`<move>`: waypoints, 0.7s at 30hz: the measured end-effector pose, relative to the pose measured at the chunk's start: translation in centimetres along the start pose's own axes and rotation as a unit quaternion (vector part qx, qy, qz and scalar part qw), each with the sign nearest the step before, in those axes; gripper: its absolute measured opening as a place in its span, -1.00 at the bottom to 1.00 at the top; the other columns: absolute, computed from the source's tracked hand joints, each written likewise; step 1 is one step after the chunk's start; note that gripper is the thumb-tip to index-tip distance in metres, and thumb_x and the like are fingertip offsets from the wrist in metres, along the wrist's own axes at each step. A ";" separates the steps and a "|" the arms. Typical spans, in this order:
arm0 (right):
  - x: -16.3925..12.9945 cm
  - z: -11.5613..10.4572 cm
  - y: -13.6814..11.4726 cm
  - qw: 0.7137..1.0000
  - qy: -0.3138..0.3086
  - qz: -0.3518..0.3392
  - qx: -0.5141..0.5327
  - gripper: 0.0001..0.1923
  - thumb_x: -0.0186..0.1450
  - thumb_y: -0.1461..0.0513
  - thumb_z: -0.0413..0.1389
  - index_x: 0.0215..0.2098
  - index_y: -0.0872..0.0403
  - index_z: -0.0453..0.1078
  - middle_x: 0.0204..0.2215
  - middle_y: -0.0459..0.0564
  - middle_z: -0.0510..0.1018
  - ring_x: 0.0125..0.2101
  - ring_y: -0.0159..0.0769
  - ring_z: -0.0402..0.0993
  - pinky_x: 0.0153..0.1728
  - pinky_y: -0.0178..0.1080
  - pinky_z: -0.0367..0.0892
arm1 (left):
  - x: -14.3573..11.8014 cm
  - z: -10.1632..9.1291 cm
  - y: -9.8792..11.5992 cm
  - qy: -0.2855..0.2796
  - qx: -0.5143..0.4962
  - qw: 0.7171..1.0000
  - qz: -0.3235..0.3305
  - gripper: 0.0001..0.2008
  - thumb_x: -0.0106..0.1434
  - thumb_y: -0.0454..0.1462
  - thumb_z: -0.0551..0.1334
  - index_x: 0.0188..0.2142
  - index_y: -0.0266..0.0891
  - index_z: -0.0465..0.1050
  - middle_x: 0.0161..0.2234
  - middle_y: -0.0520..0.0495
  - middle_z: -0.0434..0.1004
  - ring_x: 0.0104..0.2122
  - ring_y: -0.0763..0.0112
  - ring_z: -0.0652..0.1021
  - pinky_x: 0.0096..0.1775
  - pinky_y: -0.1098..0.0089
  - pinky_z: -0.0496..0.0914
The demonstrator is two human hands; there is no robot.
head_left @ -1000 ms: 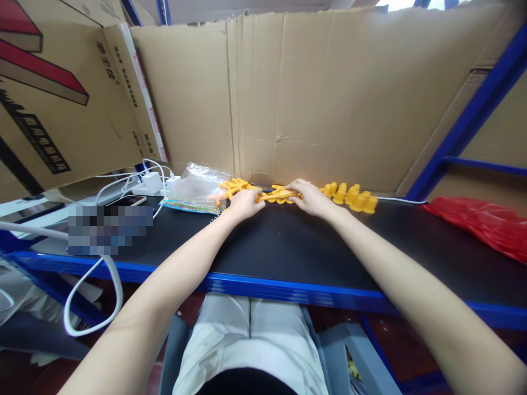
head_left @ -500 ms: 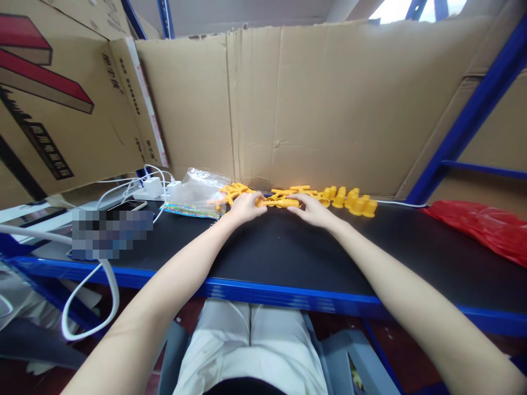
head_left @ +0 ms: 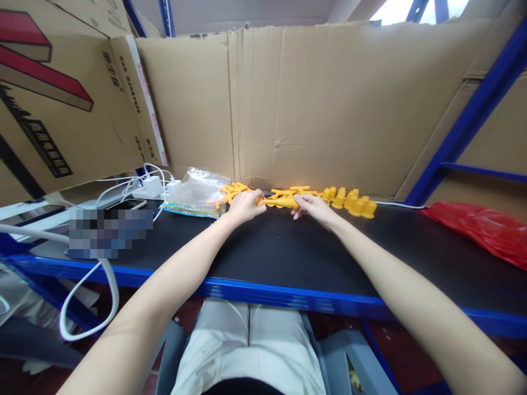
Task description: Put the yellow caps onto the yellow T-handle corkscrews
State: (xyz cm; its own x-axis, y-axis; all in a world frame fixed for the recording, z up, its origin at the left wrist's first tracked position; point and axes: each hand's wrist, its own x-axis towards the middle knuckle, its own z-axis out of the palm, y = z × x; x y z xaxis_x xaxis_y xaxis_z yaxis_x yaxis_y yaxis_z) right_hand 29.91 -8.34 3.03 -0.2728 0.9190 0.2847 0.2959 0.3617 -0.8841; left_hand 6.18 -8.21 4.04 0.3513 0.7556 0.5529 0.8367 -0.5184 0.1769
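A row of yellow plastic parts (head_left: pixel 284 197) lies along the back of the black shelf top (head_left: pixel 288 252), against the cardboard wall. My left hand (head_left: pixel 244 206) is curled on the parts at the row's left-middle. My right hand (head_left: pixel 313 207) rests at the right of the same cluster, fingertips on the flat branched pieces. More yellow cup-shaped pieces (head_left: pixel 354 201) stand just right of my right hand. Another yellow bunch (head_left: pixel 230 191) lies left of my left hand.
A clear plastic bag (head_left: pixel 196 190) lies left of the parts. White chargers and cables (head_left: pixel 150 185) and a phone (head_left: pixel 130 205) sit at the far left. A red plastic bag (head_left: pixel 481 224) lies at the right. A cardboard sheet (head_left: pixel 329 104) walls the back; a blue frame post (head_left: pixel 465 118) stands right.
My right hand has slid slightly right and back off the top of the parts, its fingers now at the cluster's near edge. My left hand has barely moved.
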 end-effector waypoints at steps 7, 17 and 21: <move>0.0 -0.2 0.1 0.999 -0.039 -0.007 0.024 -0.45 0.17 0.02 0.19 0.03 0.06 0.18 -0.44 -0.03 0.56 -0.52 -0.32 0.52 -0.36 -0.16 0.49 | 0.1 -0.2 0.3 -0.020 0.013 0.999 -0.038 -0.70 0.10 -0.21 0.18 -0.15 -0.19 0.47 -0.29 -0.08 0.56 -0.27 0.26 0.53 -0.22 0.37 0.33; -0.4 0.1 -0.1 1.000 -0.021 0.003 0.012 -0.61 0.19 -0.04 0.13 -0.23 0.08 0.30 -0.51 0.02 0.56 -0.60 -0.31 0.47 -0.37 -0.13 0.47 | 0.0 -0.2 -0.1 -0.009 -0.018 0.999 0.025 -0.67 0.15 -0.13 0.18 -0.13 -0.22 0.43 -0.30 -0.10 0.55 -0.29 0.27 0.52 -0.24 0.36 0.33; -0.2 0.2 -0.2 0.999 0.001 0.016 0.028 -0.58 0.22 -0.02 0.12 -0.13 0.13 0.33 -0.52 0.03 0.56 -0.59 -0.30 0.48 -0.38 -0.15 0.47 | 0.1 -0.1 -0.2 -0.010 -0.022 0.999 0.032 -0.65 0.16 -0.08 0.18 -0.13 -0.22 0.43 -0.31 -0.08 0.55 -0.30 0.30 0.52 -0.25 0.39 0.32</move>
State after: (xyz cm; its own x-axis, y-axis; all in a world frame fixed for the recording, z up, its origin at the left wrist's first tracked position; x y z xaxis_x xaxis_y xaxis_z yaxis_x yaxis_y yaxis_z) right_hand 29.73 -8.63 3.03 -0.2627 0.9302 0.2562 0.2520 0.3225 -0.9124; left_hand 5.94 -8.09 4.15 0.4122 0.7277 0.5482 0.7933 -0.5826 0.1768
